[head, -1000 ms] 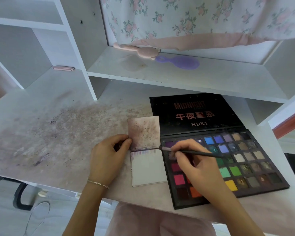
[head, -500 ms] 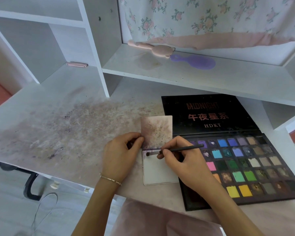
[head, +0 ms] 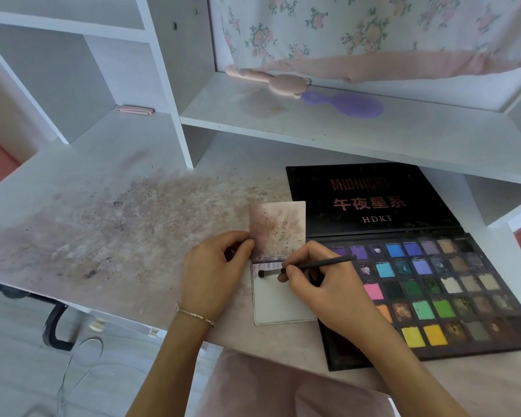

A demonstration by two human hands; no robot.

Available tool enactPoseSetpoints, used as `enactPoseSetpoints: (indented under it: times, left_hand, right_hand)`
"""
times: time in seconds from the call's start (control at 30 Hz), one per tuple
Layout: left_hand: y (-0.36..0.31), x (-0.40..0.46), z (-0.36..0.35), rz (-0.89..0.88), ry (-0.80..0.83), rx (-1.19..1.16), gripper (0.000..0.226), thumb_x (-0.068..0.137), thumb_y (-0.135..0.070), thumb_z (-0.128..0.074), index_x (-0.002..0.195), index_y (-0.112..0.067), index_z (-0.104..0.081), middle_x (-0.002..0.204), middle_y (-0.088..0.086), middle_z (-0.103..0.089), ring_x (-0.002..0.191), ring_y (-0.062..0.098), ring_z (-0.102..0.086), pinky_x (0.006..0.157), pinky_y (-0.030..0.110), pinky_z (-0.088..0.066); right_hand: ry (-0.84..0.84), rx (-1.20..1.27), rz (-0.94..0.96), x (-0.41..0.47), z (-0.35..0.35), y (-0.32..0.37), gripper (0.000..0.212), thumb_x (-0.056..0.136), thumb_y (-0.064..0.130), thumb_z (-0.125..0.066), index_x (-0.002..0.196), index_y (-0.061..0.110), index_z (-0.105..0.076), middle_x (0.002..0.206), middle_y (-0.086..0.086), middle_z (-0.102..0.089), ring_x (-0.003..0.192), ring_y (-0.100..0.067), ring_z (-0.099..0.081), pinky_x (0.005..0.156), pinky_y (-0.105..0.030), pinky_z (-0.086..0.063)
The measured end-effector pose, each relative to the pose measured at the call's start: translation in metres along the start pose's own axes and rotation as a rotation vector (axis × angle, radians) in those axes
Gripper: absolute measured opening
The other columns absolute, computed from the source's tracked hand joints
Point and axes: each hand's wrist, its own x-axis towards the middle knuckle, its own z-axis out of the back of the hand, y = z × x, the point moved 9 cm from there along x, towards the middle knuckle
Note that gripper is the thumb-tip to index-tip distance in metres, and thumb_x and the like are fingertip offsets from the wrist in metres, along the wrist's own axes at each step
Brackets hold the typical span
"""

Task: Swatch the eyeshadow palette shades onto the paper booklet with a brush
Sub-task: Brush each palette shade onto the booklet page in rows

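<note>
The right hand (head: pixel 328 284) is pinching the brush (head: pixel 307 266) in curled fingers, its tip touching the booklet's (head: pixel 280 305) lower page. The left hand (head: pixel 214 272) is pinching the upper page's edge. The open palette (head: pixel 433 281) is lying just beside it on the counter (head: pixel 103 224).

A stained white desk (head: pixel 109 224) carries a shelf unit; on the shelf (head: pixel 343 130) a pink hairbrush (head: pixel 271 80) touches a purple hairbrush (head: pixel 348 103) (handle to head), under floral fabric (head: pixel 358 25). A pink clip (head: pixel 135 110) lies left.
</note>
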Motion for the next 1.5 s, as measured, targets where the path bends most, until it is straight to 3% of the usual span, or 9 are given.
enactPoseSetpoints:
  times: [0.17,0.37,0.53,0.73,1.2,1.37,1.5]
  left_hand:
    - [0.0008,0.0003,-0.0004,0.003,0.006,-0.002,0.008,0.079,-0.018,-0.068,0.084,-0.021,-0.073,0.061,-0.035,-0.051,0.065,-0.013,-0.054,0.06,0.004,-0.041]
    - [-0.0004,0.0,-0.0011,-0.002,0.018,0.01,0.008,0.08,-0.02,-0.067,0.085,-0.021,-0.074,0.066,-0.03,-0.054,0.066,-0.008,-0.055,0.062,0.013,-0.042]
    - [0.0002,0.0003,-0.0009,0.008,0.015,0.016,0.009,0.08,-0.02,-0.067,0.085,-0.021,-0.074,0.066,-0.032,-0.053,0.065,-0.01,-0.054,0.062,0.008,-0.04]
    - [-0.0007,0.0001,-0.0007,0.0,0.014,0.013,0.009,0.08,-0.019,-0.067,0.085,-0.02,-0.074,0.068,-0.029,-0.054,0.066,-0.003,-0.055,0.064,0.017,-0.045]
    - [-0.0007,0.0,0.0002,-0.002,0.011,0.017,0.008,0.079,-0.019,-0.068,0.083,-0.022,-0.073,0.061,-0.036,-0.051,0.064,-0.011,-0.054,0.06,0.005,-0.039]
    - [-0.0024,-0.0001,0.0002,-0.007,0.007,0.02,0.008,0.079,-0.018,-0.068,0.084,-0.021,-0.074,0.065,-0.032,-0.053,0.065,-0.006,-0.054,0.062,0.013,-0.042]
    - [-0.0028,0.0,0.0008,-0.008,0.003,0.021,0.008,0.079,-0.018,-0.068,0.084,-0.02,-0.074,0.065,-0.031,-0.053,0.064,-0.008,-0.053,0.062,0.012,-0.041]
  right_hand:
    - [0.004,-0.002,0.011,0.0008,-0.0011,0.0014,0.021,0.082,0.013,-0.059,0.073,0.032,-0.055,0.075,0.01,-0.068,0.073,0.0,-0.06,0.061,-0.008,-0.046]
    - [0.016,-0.005,-0.01,0.0,-0.0014,-0.0035,0.011,0.079,0.023,-0.057,0.074,0.033,-0.057,0.078,0.01,-0.067,0.077,-0.012,-0.062,0.067,-0.024,-0.051]
    - [0.012,-0.003,0.005,0.0004,-0.0013,-0.0018,0.016,0.081,0.019,-0.058,0.073,0.033,-0.056,0.078,0.01,-0.067,0.076,-0.007,-0.061,0.066,-0.019,-0.051]
    - [0.013,-0.013,0.005,0.0007,-0.0013,-0.0013,0.018,0.081,0.017,-0.058,0.073,0.032,-0.055,0.077,0.011,-0.066,0.077,-0.005,-0.061,0.068,-0.018,-0.05]
    - [0.017,-0.021,-0.002,0.0005,-0.0011,-0.0027,0.014,0.08,0.019,-0.058,0.073,0.03,-0.057,0.076,0.004,-0.067,0.076,-0.014,-0.062,0.068,-0.026,-0.051]
    - [0.015,-0.024,0.002,0.0008,-0.0015,-0.0026,0.013,0.08,0.02,-0.058,0.073,0.031,-0.056,0.076,0.003,-0.067,0.075,-0.013,-0.062,0.066,-0.026,-0.051]
    - [0.013,-0.024,0.001,0.001,-0.0013,-0.0032,0.011,0.08,0.021,-0.058,0.074,0.03,-0.057,0.075,0.003,-0.067,0.075,-0.014,-0.061,0.065,-0.025,-0.05]
